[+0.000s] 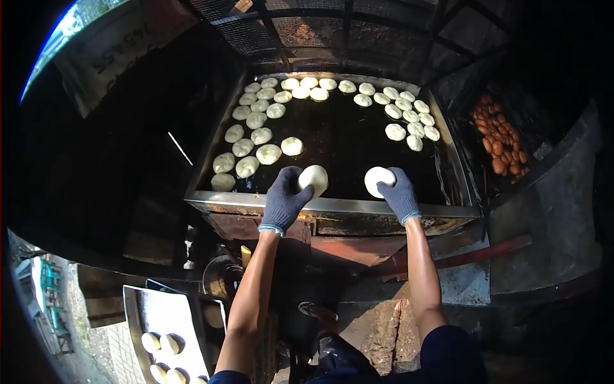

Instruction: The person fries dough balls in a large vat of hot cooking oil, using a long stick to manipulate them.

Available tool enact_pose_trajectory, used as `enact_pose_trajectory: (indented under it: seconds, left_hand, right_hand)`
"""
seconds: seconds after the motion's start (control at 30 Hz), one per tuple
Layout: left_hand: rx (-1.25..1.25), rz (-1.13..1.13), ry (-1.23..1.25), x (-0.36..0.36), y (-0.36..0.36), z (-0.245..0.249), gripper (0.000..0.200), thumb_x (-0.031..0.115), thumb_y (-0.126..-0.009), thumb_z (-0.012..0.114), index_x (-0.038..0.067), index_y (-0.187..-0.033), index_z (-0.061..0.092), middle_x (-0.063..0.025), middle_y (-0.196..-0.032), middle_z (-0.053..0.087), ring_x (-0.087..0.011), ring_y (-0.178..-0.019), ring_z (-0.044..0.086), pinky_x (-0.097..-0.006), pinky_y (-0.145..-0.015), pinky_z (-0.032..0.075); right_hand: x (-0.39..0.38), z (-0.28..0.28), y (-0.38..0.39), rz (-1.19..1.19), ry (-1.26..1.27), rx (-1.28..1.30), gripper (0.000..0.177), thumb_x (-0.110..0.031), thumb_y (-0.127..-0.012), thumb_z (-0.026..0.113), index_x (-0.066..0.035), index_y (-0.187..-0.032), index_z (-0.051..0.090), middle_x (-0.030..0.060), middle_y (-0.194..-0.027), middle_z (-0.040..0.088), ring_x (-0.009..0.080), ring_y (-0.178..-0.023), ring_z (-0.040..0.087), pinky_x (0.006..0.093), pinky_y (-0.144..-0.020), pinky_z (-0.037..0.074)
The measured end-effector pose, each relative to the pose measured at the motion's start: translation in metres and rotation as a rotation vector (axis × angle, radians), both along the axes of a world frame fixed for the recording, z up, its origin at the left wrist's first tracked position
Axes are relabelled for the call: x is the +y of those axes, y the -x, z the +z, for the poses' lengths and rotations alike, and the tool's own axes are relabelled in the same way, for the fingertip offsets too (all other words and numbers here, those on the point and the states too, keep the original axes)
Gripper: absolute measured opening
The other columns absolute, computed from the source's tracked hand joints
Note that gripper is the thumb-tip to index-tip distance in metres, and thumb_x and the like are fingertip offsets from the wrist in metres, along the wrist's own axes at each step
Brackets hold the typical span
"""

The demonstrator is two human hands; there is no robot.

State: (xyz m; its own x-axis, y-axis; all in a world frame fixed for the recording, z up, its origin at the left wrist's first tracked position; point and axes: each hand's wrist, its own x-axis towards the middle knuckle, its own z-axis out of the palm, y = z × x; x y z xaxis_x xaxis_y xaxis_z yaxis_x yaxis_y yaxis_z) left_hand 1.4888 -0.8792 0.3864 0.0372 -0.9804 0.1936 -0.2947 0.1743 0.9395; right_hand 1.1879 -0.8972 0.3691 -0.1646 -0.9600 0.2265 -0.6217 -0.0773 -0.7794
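In the head view, my left hand (286, 200), in a dark knit glove, grips a round pale dough piece (314, 180) between thumb and fingers. My right hand (401, 194), gloved the same way, pinches another round dough piece (379, 182). Both hands are over the near rim of a wide rectangular frying vat (345, 205) filled with dark oil. Many pale dough rounds (268, 153) float along the vat's left side and back. More dough rounds (396, 132) cluster at its right rear.
Reddish-brown fried pieces (502, 141) lie piled to the right of the vat. At the lower left, a white tray (160, 307) carries several dough rounds (169, 344). A metal mesh screen (307, 32) rises behind the vat. A foot (318, 312) shows below.
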Motion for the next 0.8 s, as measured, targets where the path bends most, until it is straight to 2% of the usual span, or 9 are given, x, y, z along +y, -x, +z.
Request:
enact_pose_trajectory:
  seconds: [0.23,0.37,0.4,0.43,0.5,0.57,0.7,0.73,0.8]
  left_hand:
    - [-0.543,-0.098,-0.098,-0.091,0.149,-0.049,0.037,0.019,-0.073,0.072,0.004,-0.105,0.062,-0.0227,-0.098,0.066,-0.0385,-0.097,0.064,-0.0448,-0.085,0.052]
    - [-0.362,-0.088,0.000,-0.087,0.163,-0.084,0.044,0.022,-0.071,0.078,0.005,-0.106,0.058,-0.0212,-0.104,0.062,-0.0393,-0.100,0.061,-0.0471,-0.087,0.050]
    - [-0.313,-0.051,0.044,-0.079,0.159,-0.075,0.044,0.022,-0.073,0.077,0.007,-0.109,0.058,-0.0201,-0.108,0.061,-0.0392,-0.102,0.060,-0.0459,-0.088,0.050]
    - [-0.257,0.002,0.133,-0.062,0.147,-0.066,0.042,0.022,-0.076,0.074,0.005,-0.110,0.056,-0.0202,-0.109,0.060,-0.0387,-0.102,0.059,-0.0447,-0.089,0.049]
    - [-0.183,0.061,0.267,-0.011,0.096,-0.025,0.042,0.020,-0.079,0.072,0.004,-0.114,0.054,-0.0191,-0.109,0.060,-0.0368,-0.104,0.059,-0.0428,-0.092,0.048]
    - [-0.187,0.305,0.319,0.066,0.016,0.004,0.040,0.018,-0.082,0.071,0.004,-0.115,0.055,-0.0179,-0.111,0.059,-0.0343,-0.107,0.059,-0.0405,-0.094,0.047]
    - [-0.468,1.074,-0.139,0.251,-0.189,-0.003,0.034,0.023,-0.084,0.069,0.002,-0.109,0.062,-0.0179,-0.113,0.061,-0.0338,-0.105,0.060,-0.0411,-0.092,0.048]
    - [-0.776,1.259,-0.192,0.310,-0.249,-0.028,0.035,0.027,-0.085,0.066,0.003,-0.111,0.062,-0.0176,-0.113,0.061,-0.0341,-0.104,0.060,-0.0428,-0.091,0.048]
    - [-0.888,1.608,-0.519,0.405,-0.313,-0.020,0.038,0.030,-0.087,0.059,0.004,-0.115,0.062,-0.0185,-0.112,0.062,-0.0366,-0.104,0.060,-0.0453,-0.089,0.048]
  right_hand:
    - [-0.034,-0.039,0.140,-0.092,-0.361,0.379,0.039,-0.028,-0.066,0.074,-0.003,-0.096,0.069,0.0233,-0.097,0.068,0.0350,-0.093,0.067,0.0416,-0.081,0.052]
    - [-0.058,-0.083,0.175,-0.222,-0.248,0.350,0.027,-0.018,-0.072,0.068,0.001,-0.091,0.069,0.0202,-0.087,0.069,0.0319,-0.085,0.068,0.0394,-0.075,0.052]
    - [-0.069,-0.086,0.183,-0.155,-0.293,0.207,0.031,-0.019,-0.076,0.066,0.003,-0.099,0.068,0.0220,-0.093,0.069,0.0332,-0.090,0.067,0.0398,-0.079,0.051]
    - [-0.082,-0.099,0.188,-0.243,-0.077,0.445,0.044,-0.022,-0.079,0.064,0.005,-0.113,0.062,0.0265,-0.111,0.064,0.0395,-0.102,0.062,0.0428,-0.089,0.048]
    - [-0.091,-0.065,0.156,-0.287,0.005,0.644,0.053,-0.026,-0.087,0.059,0.006,-0.128,0.051,0.0271,-0.123,0.059,0.0380,-0.110,0.060,0.0425,-0.095,0.046]
    - [-0.060,0.000,0.063,-0.099,0.132,0.276,0.045,-0.019,-0.093,0.056,0.007,-0.130,0.049,0.0250,-0.122,0.059,0.0320,-0.112,0.060,0.0370,-0.093,0.049]
    - [0.052,0.092,-0.158,0.463,0.459,0.043,0.024,0.000,-0.093,0.052,0.007,-0.116,0.058,0.0188,-0.117,0.061,0.0292,-0.107,0.061,0.0376,-0.093,0.049]
    - [0.086,0.100,-0.209,0.666,0.430,-0.088,0.023,0.003,-0.090,0.054,0.005,-0.112,0.060,0.0173,-0.113,0.062,0.0294,-0.106,0.062,0.0383,-0.092,0.049]
    - [0.151,0.105,-0.300,1.151,0.311,-0.190,0.027,0.000,-0.085,0.058,0.003,-0.112,0.061,0.0178,-0.111,0.063,0.0316,-0.104,0.063,0.0374,-0.089,0.051]
